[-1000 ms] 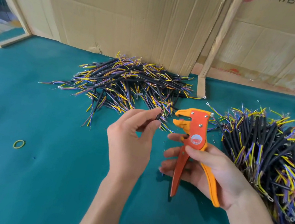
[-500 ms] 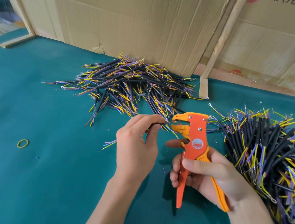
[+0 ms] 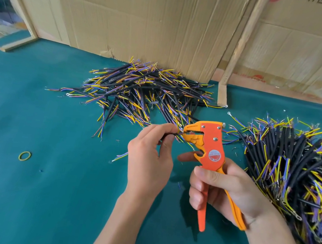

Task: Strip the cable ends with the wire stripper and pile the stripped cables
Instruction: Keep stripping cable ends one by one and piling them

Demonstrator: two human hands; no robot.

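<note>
On the counter (image 3: 21,195), the stripped pile (image 3: 139,94) lay at 12 o'clock, the unstripped heap (image 3: 293,171) at 3 o'clock. The wire stripper (image 3: 210,149) was gripped by the right hand (image 3: 227,191). The cable (image 3: 170,133), pinched by the left hand (image 3: 148,161), was fed into its mouth; if inserted too shallowly or crookedly, conductors could probably be nicked.

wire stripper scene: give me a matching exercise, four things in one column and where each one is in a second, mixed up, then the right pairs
Things
1. wire stripper
2. cable
3. rubber band
4. cable pile

Places
A. alone on the green mat, far left
B. against the cardboard at the back
C. gripped by the right hand
D. pinched by the left hand, end at the stripper's mouth

Pairs: 1-C, 2-D, 3-A, 4-B
</note>
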